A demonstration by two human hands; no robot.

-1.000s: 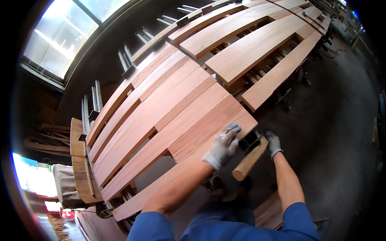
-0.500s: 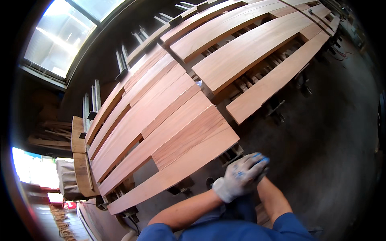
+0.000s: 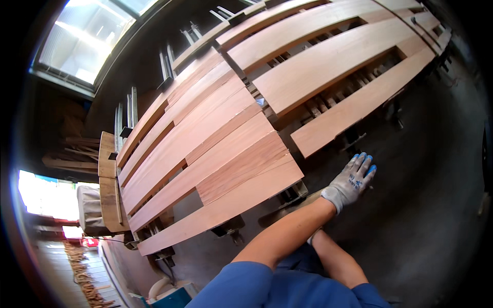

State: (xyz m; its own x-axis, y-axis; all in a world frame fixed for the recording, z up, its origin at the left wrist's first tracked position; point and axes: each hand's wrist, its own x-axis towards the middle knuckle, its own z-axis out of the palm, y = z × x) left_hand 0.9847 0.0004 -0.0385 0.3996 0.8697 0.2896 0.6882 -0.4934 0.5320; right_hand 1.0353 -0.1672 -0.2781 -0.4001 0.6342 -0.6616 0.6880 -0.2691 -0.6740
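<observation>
My left hand (image 3: pixel 352 179), in a pale glove with blue fingertips, is stretched out to the right of the wooden panels. Its fingers are extended and nothing shows in its grasp. My left forearm crosses over the right one. Of my right hand (image 3: pixel 311 237) only a bit of glove cuff shows; its fingers are hidden behind the left forearm. A brownish, narrow wood-like piece (image 3: pixel 280 216) sticks out from behind that forearm; I cannot tell whether the right hand holds it. Nearest to both hands is the corner of a reddish wood panel (image 3: pixel 241 177) made of boards side by side.
A second group of boards (image 3: pixel 328 61) lies beyond a gap, with dark slots between them. Metal clamp bars (image 3: pixel 132 108) stand along the far edge, and clamp ends (image 3: pixel 229 229) jut out on the near side. A curved wooden piece (image 3: pixel 109 200) stands at the left end.
My hands were together at the panel's near corner; the left has moved right and away with fingers extended. The right has slipped behind the left forearm. The view has shifted slightly.
</observation>
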